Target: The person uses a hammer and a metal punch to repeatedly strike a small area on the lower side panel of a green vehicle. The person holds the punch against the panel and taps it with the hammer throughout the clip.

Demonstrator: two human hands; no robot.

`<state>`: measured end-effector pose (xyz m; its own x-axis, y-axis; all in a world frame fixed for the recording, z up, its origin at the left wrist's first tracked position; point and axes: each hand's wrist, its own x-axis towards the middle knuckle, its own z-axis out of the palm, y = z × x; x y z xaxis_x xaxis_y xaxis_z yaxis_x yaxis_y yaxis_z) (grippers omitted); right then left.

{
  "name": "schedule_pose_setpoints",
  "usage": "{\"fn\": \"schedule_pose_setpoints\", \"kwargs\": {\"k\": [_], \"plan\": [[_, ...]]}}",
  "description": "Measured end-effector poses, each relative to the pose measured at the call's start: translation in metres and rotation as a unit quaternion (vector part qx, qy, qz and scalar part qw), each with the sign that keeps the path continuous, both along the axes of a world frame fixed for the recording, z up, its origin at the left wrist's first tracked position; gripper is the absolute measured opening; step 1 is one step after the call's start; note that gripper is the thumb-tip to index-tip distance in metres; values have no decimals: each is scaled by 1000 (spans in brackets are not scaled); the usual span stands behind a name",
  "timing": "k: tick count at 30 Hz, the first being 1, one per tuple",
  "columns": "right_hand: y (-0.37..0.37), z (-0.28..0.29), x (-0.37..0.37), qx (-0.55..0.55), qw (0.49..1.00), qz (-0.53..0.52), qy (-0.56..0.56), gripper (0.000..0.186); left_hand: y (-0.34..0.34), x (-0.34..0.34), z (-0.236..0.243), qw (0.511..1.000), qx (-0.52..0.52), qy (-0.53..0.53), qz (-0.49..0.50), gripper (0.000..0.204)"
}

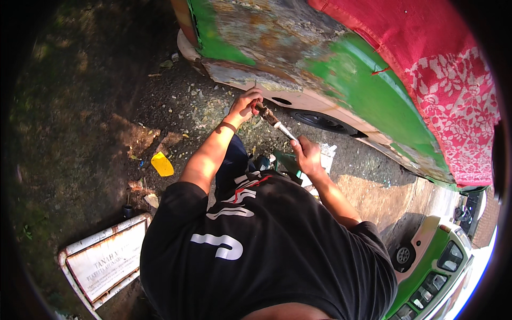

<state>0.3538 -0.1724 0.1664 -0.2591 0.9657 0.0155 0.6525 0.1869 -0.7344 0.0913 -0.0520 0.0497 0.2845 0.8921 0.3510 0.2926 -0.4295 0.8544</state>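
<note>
Both hands closed on a scraper [274, 121], left hand [244, 105] at its tip against the panel [277, 48], right hand [306, 152] on the handle; much paint stripped to rusty metal, green areas remain.

My black short-sleeve tee [277, 240] has white-and-red chest print; dark band [228, 126] on left wrist, above the tee.

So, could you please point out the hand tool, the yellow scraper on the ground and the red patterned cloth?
hand tool [278, 127]: head view, on its pale shaft between the two hands.
yellow scraper [162, 164]: head view, middle of its flat yellow face.
red patterned cloth [453, 101]: head view, on the white-flowered part draped over the vehicle.
</note>
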Motion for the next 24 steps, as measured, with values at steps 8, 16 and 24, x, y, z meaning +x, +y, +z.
{"fn": "schedule_pose_setpoints", "kwargs": {"k": [8,16,24], "plan": [[4,-10,-3,-32,998,20,-40,34,20,-13,-15,999,-45,11,21,17],[3,-13,7,-55,997,-42,24,45,-1,-3,2,995,-6,-70,68,24],[2,-10,10,-59,996,-60,42,48,-3,8,-24,910,-65,-409,19,20]]}}
